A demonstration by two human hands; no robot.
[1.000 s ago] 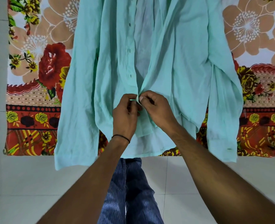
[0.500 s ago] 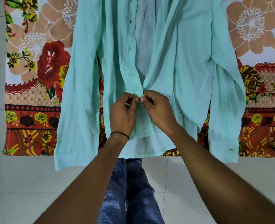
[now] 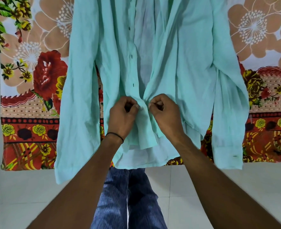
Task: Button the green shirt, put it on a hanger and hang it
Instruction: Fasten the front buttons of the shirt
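Legs in blue jeans (image 3: 128, 204) are closest, over the pale floor tiles (image 3: 21, 195). Next come two arms. The left hand (image 3: 122, 116), with a black band (image 3: 115, 135) at its wrist, pinches one front edge of the green shirt (image 3: 186, 63). The right hand (image 3: 164, 114) pinches the other edge. A tiny pale button (image 3: 141, 108) shows between them, low on the shirt. Higher up the front gapes open, so I think most buttons are not done yet. The shirt lies spread on a flowery sheet (image 3: 29, 80), with its bottom hanging past the sheet's edge. It looks thin, soft, light and floppy. Best to pinch it right beside each button and hole.
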